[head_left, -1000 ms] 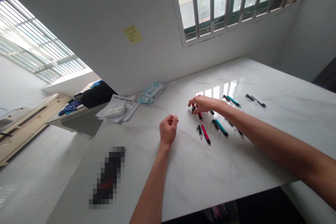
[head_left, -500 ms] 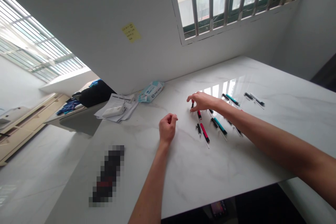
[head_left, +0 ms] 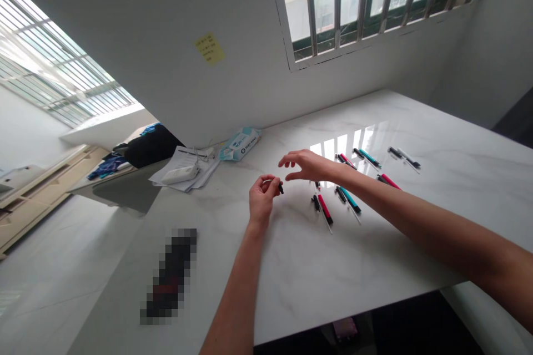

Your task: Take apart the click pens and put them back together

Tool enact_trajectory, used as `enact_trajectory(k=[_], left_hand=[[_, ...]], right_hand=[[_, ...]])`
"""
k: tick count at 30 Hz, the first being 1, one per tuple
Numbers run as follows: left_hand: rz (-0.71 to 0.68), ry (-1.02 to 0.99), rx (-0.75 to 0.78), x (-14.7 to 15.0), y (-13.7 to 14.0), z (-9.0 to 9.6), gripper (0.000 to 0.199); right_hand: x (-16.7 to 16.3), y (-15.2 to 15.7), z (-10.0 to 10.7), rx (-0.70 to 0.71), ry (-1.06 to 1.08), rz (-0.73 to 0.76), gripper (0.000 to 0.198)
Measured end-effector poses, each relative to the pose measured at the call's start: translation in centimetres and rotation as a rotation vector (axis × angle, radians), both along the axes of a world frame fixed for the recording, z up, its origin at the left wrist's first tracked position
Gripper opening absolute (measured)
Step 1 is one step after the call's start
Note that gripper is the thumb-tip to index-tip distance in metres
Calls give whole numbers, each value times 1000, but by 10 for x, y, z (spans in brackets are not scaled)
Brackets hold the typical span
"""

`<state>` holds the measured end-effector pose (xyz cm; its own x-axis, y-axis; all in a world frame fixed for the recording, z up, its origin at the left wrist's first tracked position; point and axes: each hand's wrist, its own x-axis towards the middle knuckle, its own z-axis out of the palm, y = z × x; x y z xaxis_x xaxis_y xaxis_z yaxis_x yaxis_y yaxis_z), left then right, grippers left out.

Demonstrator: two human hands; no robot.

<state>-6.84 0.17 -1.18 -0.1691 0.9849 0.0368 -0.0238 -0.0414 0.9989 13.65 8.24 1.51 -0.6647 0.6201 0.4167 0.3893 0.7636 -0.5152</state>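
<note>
My left hand (head_left: 261,199) pinches a small black pen part (head_left: 281,189) between thumb and fingertips, just above the table. Close by on the right, my right hand (head_left: 308,166) hovers with fingers apart and nothing in them. Below it on the table lie pens taken to pieces: a red pen barrel (head_left: 325,208) beside a short black part (head_left: 315,203) and a thin white refill (head_left: 327,223). A teal barrel (head_left: 350,198) with its black part (head_left: 340,194) lies farther right. More parts under my right hand and forearm are partly hidden.
More pen parts lie behind my right forearm, including a teal barrel (head_left: 368,156) and a black set (head_left: 395,152). A wipes packet (head_left: 241,144) and papers (head_left: 200,176) with a white power strip (head_left: 181,175) sit by the wall. A pixelated dark object (head_left: 170,274) is at left.
The black pen part has passed from my right hand to my left, which now pinches it. My right hand has shifted left and its fingers have opened.
</note>
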Motion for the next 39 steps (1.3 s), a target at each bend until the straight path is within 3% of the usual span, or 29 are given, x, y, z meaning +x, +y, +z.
enact_trajectory(k=[4, 11, 15, 20, 29, 34, 39], left_hand=[[3, 53, 10, 2, -1, 2, 38], [-25, 65, 33, 3, 1, -3, 39], [-24, -11, 14, 1, 3, -5, 43], [-16, -62, 22, 1, 3, -5, 45], [-27, -64, 49, 2, 2, -4, 44], [-16, -77, 70, 2, 4, -6, 42], [-5, -94, 70, 3, 6, -8, 42]], right_hand=[[16, 23, -17, -13, -133, -156, 20], [19, 25, -25, -88, -210, -182, 29], [14, 19, -14, -274, 54, -189, 19], [-7, 6, -4, -507, 444, -61, 14], [-22, -7, -7, -531, 451, -21, 10], [-20, -9, -5, -477, 437, -27, 10], [-15, -9, -3, -485, 396, 77, 16]])
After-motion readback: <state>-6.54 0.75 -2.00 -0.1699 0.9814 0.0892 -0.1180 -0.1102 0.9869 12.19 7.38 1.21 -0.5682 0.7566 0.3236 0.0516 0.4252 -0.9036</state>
